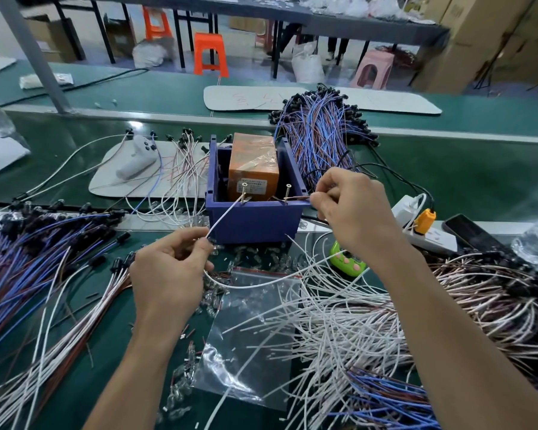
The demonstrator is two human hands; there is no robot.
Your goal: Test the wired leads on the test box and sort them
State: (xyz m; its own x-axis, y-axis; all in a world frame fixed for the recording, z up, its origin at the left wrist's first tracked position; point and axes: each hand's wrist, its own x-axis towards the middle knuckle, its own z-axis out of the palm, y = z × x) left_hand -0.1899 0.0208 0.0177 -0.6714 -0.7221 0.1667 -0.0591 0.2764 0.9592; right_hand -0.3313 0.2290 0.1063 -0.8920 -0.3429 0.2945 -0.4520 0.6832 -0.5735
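Note:
A blue plastic test box (255, 220) with an orange block inside stands mid-table, with two screws on its front rim. My left hand (171, 268) pinches a white lead (225, 214) whose bare end touches the left screw (243, 184). My right hand (351, 209) pinches the brown lead end (295, 198) against the right screw (289, 187). The white wire loops between my hands above a clear zip bag (255, 330).
Blue and brown lead bundles lie at the left (38, 262) and behind the box (320, 131). White loose leads (354, 321) pile up at the right. A power strip (423, 225), a green gadget (347, 259) and a phone (469, 232) sit right of the box.

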